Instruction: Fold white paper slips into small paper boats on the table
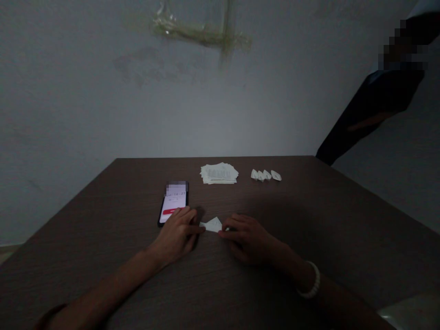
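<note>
A small folded piece of white paper point(213, 224) lies on the dark wooden table point(309, 220) between my hands. My left hand point(177, 234) pinches its left end with fingers pressed together. My right hand point(245, 236) pinches its right end, fingers curled; a white bracelet is on that wrist. A phone point(172, 204) with a lit screen lies just beyond my left hand.
A stack of white paper slips point(219, 173) sits at the far middle of the table. Three small folded paper boats point(265, 175) stand in a row to its right. A dark-clothed person point(371, 110) stands at the far right by the wall.
</note>
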`<move>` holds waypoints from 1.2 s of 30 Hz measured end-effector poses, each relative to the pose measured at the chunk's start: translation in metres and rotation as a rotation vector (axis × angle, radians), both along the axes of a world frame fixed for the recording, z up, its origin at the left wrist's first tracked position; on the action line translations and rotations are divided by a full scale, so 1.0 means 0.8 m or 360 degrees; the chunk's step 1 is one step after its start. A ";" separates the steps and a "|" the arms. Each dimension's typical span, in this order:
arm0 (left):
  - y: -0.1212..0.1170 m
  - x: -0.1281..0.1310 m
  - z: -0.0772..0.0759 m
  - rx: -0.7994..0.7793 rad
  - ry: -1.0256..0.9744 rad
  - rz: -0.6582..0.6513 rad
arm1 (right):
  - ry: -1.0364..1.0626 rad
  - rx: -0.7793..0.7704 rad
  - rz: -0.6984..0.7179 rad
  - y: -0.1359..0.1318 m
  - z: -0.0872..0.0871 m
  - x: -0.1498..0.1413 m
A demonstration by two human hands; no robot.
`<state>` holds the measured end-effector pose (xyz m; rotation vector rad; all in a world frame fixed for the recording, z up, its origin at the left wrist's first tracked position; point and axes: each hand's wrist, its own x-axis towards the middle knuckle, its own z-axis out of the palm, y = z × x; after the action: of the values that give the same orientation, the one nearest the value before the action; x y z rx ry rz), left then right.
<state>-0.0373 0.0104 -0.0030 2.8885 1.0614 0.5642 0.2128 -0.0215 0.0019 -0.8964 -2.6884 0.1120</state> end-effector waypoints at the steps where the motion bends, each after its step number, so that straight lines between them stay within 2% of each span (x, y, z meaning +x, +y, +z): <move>1: 0.000 -0.002 0.000 0.0015 -0.0004 0.0015 | 0.0005 0.0005 0.0004 0.000 -0.001 0.000; 9: 0.000 -0.003 0.001 0.0142 -0.0024 -0.0004 | 0.0006 0.0017 0.0015 0.003 -0.003 0.001; 16: -0.001 -0.004 -0.002 0.0143 -0.0017 -0.0027 | 0.0017 -0.0008 -0.0019 0.004 -0.005 -0.005; 24: -0.002 -0.002 0.001 0.0155 0.0000 -0.0043 | -0.0198 0.0058 -0.0044 0.006 0.004 -0.016; 31: 0.000 -0.004 -0.002 0.0129 0.0009 -0.0034 | -0.0048 0.0044 -0.0080 0.001 0.004 0.010; 36: -0.001 -0.002 -0.001 0.0092 -0.0014 -0.0045 | 0.0029 0.0000 -0.0021 0.003 -0.003 0.021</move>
<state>-0.0391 0.0093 -0.0035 2.9423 1.0184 0.6153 0.2299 -0.0188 -0.0005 -0.9090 -2.6653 0.1165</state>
